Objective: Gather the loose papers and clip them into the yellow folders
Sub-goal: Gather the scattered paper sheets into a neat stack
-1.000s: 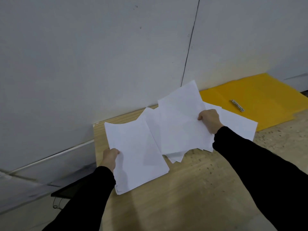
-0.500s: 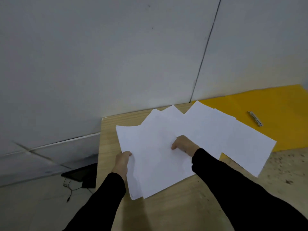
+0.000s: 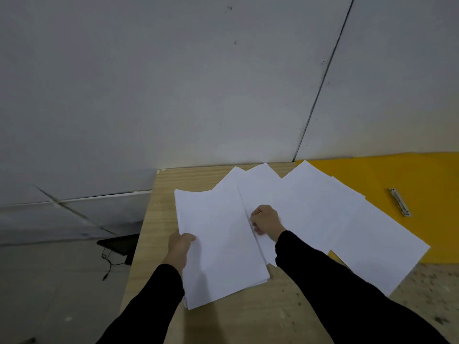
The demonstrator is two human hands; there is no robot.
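**Hands apart, both on white paper**

Head view. Left hand (image 3: 180, 247) at lower centre of the frame, clamped on the left edge of a stack of papers (image 3: 218, 244): thumb on top, fingers hidden beneath. Stack slanted, near corner low beside the left forearm, far edge towards the wall (image 3: 173, 83). Right hand (image 3: 264, 220) at centre, apart from the left, knuckles up, fingers curled down onto the sheets just at the stack's right edge; pinching or only pressing, cannot tell. Black sleeves (image 3: 154, 301) on both arms, rising from the bottom edge.

Loose papers (image 3: 323, 212) fanned out right of centre, overlapping one another, flat on the pale wooden surface (image 3: 248, 319). Stack overlapping the leftmost of them; rightmost sheet lapping over the yellow folder (image 3: 397, 175). Folder open and flat at the right of the frame, far edge against the wall, cut off by the right edge. Metal clip (image 3: 400, 202) on the folder's bare yellow face, to the right of the papers and apart from them, lying slanted. Dark specks across the surface at lower right.

Grey wall over the whole upper half, one dark seam slanting down at upper right. Left of the surface and lower, the floor (image 3: 49, 294), with a dark flat device (image 3: 119, 245) and a thin cable trailing from it.
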